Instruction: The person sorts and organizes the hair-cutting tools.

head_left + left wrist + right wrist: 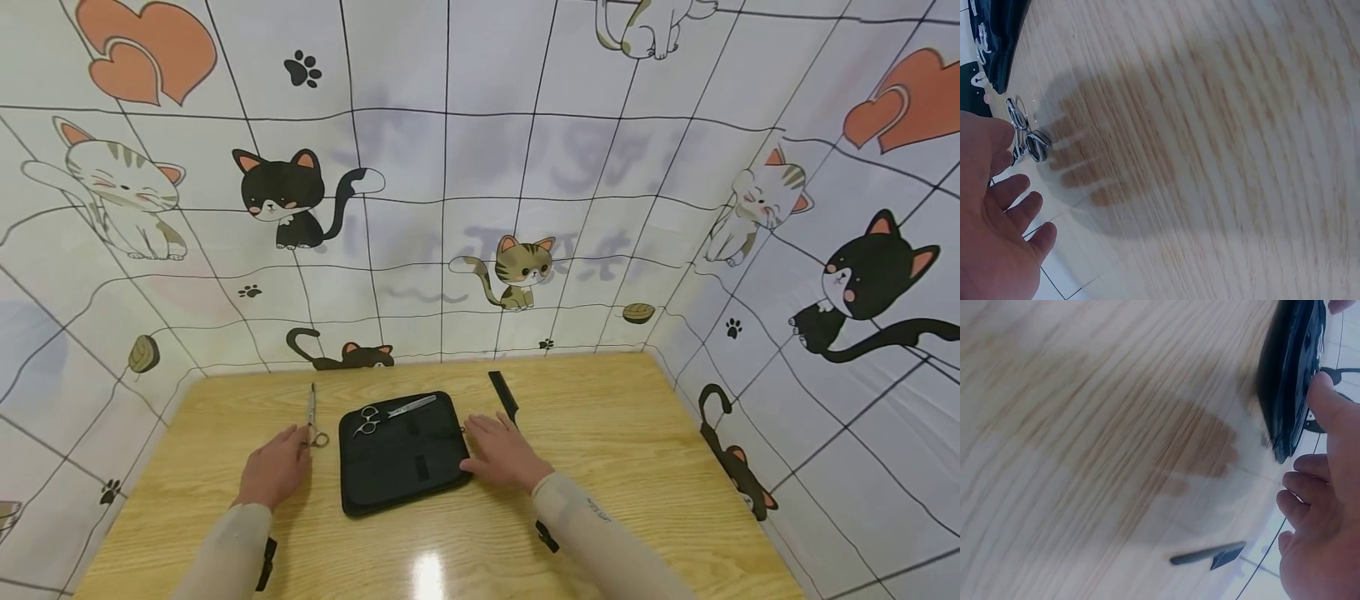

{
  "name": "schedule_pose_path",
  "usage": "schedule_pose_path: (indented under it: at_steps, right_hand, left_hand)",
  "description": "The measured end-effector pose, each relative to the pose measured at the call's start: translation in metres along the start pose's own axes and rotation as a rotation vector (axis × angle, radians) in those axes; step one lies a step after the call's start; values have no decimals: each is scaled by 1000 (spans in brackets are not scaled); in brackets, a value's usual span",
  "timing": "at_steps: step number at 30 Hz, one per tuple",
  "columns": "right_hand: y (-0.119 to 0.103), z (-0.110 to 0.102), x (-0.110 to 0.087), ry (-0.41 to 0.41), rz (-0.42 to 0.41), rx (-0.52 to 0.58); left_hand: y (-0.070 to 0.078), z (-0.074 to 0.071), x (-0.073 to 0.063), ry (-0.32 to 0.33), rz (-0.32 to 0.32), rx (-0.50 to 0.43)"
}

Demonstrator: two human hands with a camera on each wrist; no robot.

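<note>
Over near the tabletop's (600,433) left edge, the left hand (276,467) is at the scissors (312,408), its own fingers hiding the contact, so whether it pinches or merely touches them, I can't tell. Closer to the middle, the right hand (504,450), fingers loose and clasping nothing, has its thumb at the black case's (382,467) right edge, a second pair (412,406) lying inside, while the comb (502,392) toward the tabletop's far edge disappears partly behind those fingers.

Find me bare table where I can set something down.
Bare table: right of the comb and right sleeve, to the wall; also on the near side of the black case. Crowded: left of it, loose scissors and left hand; right of it, right hand.
</note>
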State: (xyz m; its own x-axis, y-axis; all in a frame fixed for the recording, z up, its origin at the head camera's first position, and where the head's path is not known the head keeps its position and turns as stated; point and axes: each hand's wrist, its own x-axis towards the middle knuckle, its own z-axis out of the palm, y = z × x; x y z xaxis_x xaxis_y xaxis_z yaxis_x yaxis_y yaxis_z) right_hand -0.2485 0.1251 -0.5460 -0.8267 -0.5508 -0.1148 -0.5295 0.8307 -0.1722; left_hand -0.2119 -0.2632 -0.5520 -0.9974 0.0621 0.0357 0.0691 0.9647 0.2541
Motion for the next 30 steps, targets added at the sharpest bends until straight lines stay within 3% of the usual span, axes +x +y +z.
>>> schedule_pose_path:
  at_steps: [6, 10, 25, 30]
  right_hand:
    - [15, 0, -7, 39, 36, 27]
    - [25, -1, -12, 58, 43, 29]
    - [40, -5, -24, 145, 64, 23]
    - [44, -5, -27, 152, 77, -3]
  left_hand:
    - [0, 3, 8, -83, -39, -58]
    - [0, 8, 11, -104, -37, -64]
    - [3, 13, 15, -65, -52, -9]
    - [6, 10, 21, -30, -28, 78]
